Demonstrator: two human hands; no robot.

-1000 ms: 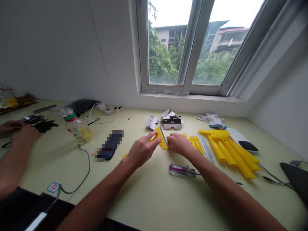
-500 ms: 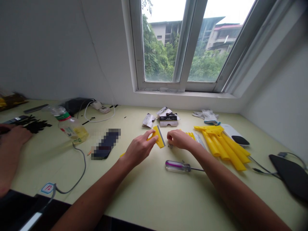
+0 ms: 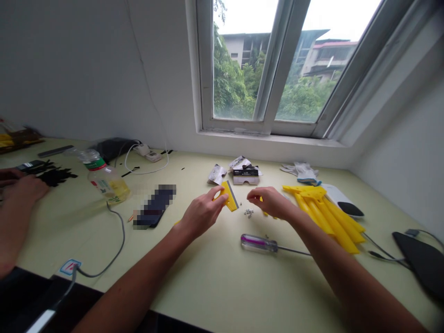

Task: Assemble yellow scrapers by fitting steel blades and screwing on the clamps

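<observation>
A yellow scraper head [image 3: 230, 198] with a grey metal blade edge is pinched between the thumb and fingers of my left hand [image 3: 200, 213], held above the table. My right hand [image 3: 272, 201] is to its right, fingers curled together at the tips; whatever they hold is too small or hidden to see. Just below those fingertips lies a small pile of shiny metal nuts or screws [image 3: 249, 212]. Nearer to me rests a screwdriver [image 3: 258, 243] with a clear and purple handle. Some yellow pieces [image 3: 264, 213] are partly hidden behind my right hand.
Yellow plastic handles [image 3: 328, 215] are stacked on the right, near a white glove [image 3: 301, 171] and a black device [image 3: 416, 259]. Small boxes [image 3: 246, 175] stand below the window. Leftward are a phone [image 3: 156, 208], a bottle [image 3: 106, 180] and another person's hands [image 3: 29, 188].
My right hand has lifted off the small metal parts and shifted slightly right, uncovering the pile. The left hand keeps its hold on the scraper head. The view has shifted slightly.
</observation>
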